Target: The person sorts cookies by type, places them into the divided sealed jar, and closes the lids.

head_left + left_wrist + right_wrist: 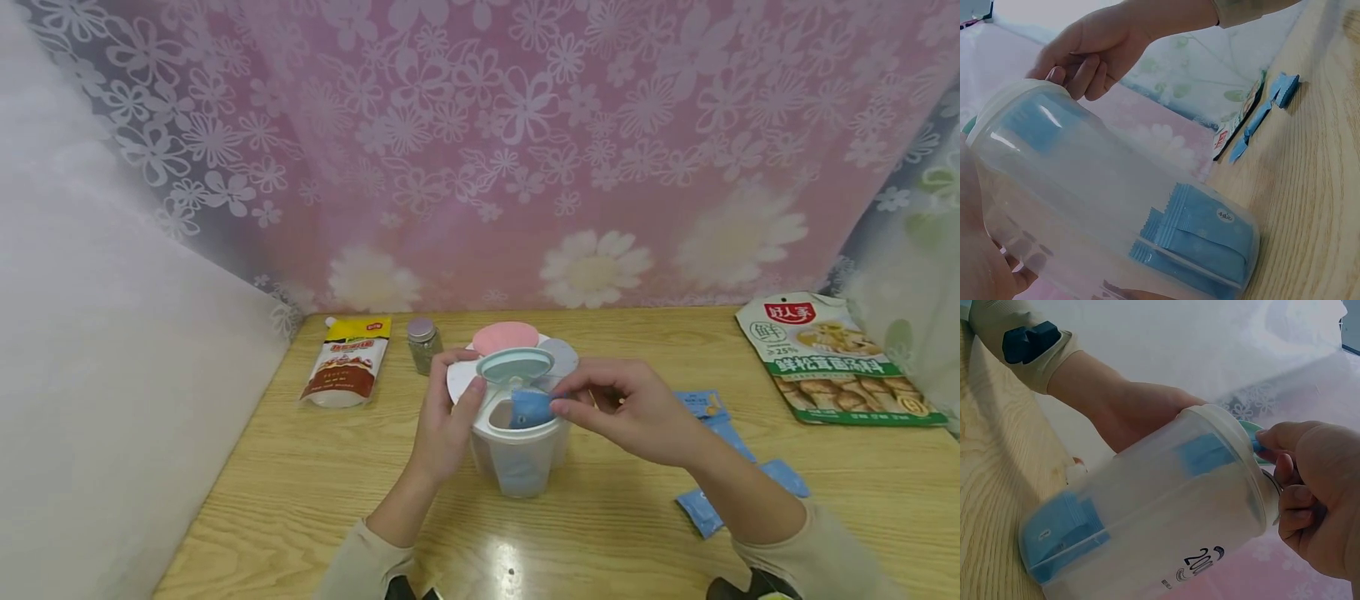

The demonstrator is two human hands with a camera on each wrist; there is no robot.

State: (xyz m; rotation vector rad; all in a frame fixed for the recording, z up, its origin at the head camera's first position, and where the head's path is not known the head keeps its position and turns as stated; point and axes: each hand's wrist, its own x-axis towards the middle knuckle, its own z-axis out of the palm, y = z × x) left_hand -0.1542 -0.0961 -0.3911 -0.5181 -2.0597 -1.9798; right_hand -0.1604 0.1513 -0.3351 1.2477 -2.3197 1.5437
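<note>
A translucent container (522,467) with a white top and several coloured lids stands on the table, its green front lid (516,365) raised. The left hand (444,421) grips the container's left side, thumb on the top. Between thumb and fingers, the right hand (630,408) pinches a blue packet (531,410) that is partly inside the front opening. Through the wall in the left wrist view, several blue packets (1210,234) lie at the bottom, and the pinched packet (1044,122) shows near the rim. The right wrist view shows the right hand (1322,487) at the opening.
More blue packets (783,477) lie on the table (315,517) at the right, partly behind the right forearm. A large mushroom-picture bag (840,358) is at the back right. A yellow-and-brown pouch (347,362) and a small lidded jar (424,343) are at the back left.
</note>
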